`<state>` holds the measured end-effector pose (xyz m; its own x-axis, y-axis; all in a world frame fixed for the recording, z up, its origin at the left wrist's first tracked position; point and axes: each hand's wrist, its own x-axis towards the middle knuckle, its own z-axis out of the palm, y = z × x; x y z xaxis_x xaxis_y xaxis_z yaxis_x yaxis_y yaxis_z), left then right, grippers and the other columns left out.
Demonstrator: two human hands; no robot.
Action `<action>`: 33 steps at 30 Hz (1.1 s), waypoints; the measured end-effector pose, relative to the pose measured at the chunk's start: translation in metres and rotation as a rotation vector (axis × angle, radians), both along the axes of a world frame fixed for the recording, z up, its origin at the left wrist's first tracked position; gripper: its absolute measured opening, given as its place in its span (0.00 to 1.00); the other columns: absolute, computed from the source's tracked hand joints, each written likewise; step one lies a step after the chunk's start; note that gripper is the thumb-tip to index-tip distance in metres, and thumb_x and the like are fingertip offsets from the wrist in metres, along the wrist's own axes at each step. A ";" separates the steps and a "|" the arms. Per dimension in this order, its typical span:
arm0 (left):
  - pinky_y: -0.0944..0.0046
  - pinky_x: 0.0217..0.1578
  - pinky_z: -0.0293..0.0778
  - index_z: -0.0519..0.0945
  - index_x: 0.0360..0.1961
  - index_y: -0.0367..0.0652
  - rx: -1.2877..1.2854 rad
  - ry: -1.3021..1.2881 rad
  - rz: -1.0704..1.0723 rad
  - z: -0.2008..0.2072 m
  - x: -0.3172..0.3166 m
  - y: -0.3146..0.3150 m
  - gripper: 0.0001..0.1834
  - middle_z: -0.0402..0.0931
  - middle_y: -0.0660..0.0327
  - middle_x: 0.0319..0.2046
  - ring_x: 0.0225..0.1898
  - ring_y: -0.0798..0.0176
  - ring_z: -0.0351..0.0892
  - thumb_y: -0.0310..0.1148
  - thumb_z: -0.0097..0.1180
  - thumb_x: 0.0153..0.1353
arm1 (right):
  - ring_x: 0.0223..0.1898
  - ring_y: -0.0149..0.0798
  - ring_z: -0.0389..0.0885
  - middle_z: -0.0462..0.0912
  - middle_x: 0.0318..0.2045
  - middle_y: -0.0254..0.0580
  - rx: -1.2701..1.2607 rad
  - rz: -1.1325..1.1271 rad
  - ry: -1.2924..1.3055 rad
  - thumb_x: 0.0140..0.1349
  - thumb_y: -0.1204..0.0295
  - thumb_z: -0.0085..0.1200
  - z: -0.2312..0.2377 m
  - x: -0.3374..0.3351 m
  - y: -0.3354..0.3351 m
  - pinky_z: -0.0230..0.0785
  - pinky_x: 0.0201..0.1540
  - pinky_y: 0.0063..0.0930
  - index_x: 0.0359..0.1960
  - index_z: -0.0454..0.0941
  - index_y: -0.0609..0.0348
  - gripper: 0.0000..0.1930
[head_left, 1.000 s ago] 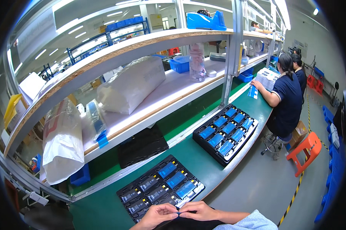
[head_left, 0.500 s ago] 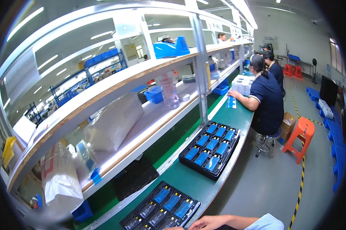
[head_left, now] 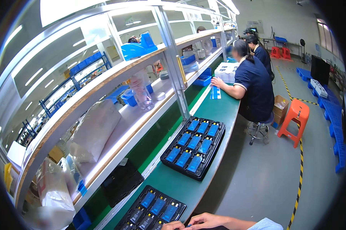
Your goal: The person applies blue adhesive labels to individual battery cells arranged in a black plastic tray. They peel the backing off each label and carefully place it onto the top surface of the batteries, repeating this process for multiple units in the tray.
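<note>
At the lower edge, my right hand (head_left: pixel 206 220) has its thumb and fingers closed together. My left hand (head_left: pixel 173 225) is beside it, cut off by the frame, with its visible fingers curled. A small bit of blue shows between the two hands; what it belongs to is hidden. Just beyond them lies a black plastic tray (head_left: pixel 122 222) on the green bench. Its far row holds blue-faced battery-like blocks (head_left: pixel 157 206) with yellow tabs, while black blocks (head_left: pixel 146 221) sit nearer me. Farther along, another black tray (head_left: pixel 197 177) is filled with several blue-faced blocks (head_left: pixel 194 142).
A shelf rack (head_left: pixel 104 174) runs along the bench's left, holding wrapped packages (head_left: pixel 94 130) and a clear jar (head_left: pixel 143 97). A co-worker (head_left: pixel 253 82) sits farther down beside a stack of white sheets (head_left: pixel 225 73). An orange stool (head_left: pixel 295 120) stands on the floor at right.
The view has shifted, so the trays and shelf appear farther left. My left hand shows more now, and a bit of blue is visible between my hands.
</note>
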<state>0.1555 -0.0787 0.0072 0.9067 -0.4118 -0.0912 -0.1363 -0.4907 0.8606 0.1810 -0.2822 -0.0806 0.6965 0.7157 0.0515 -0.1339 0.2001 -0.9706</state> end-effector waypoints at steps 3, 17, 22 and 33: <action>0.69 0.28 0.70 0.78 0.20 0.35 -0.192 -0.010 -0.057 -0.009 0.012 -0.013 0.10 0.78 0.61 0.28 0.27 0.69 0.75 0.27 0.66 0.54 | 0.37 0.25 0.76 0.81 0.33 0.32 0.070 -0.073 0.163 0.62 0.73 0.58 -0.004 -0.004 -0.013 0.70 0.39 0.22 0.40 0.79 0.63 0.07; 0.70 0.35 0.66 0.72 0.18 0.36 -0.338 0.333 -0.020 -0.022 0.026 -0.016 0.14 0.76 0.62 0.35 0.33 0.71 0.72 0.26 0.58 0.60 | 0.40 0.22 0.76 0.81 0.39 0.30 -0.030 -0.175 0.235 0.66 0.68 0.56 -0.026 0.020 -0.064 0.69 0.46 0.20 0.46 0.80 0.62 0.12; 0.69 0.36 0.67 0.71 0.16 0.39 -0.286 0.360 0.040 -0.029 0.011 0.010 0.14 0.76 0.60 0.36 0.35 0.69 0.73 0.22 0.60 0.56 | 0.38 0.21 0.76 0.82 0.37 0.30 -0.062 -0.229 0.112 0.65 0.65 0.57 -0.029 0.032 -0.075 0.70 0.43 0.19 0.45 0.81 0.60 0.13; 0.58 0.41 0.79 0.70 0.34 0.42 -0.649 0.557 0.122 -0.039 -0.007 0.029 0.12 0.78 0.52 0.40 0.41 0.59 0.81 0.18 0.61 0.55 | 0.33 0.41 0.79 0.78 0.31 0.41 -0.279 -0.609 -0.977 0.60 0.72 0.57 0.136 0.107 -0.071 0.74 0.35 0.31 0.36 0.79 0.60 0.06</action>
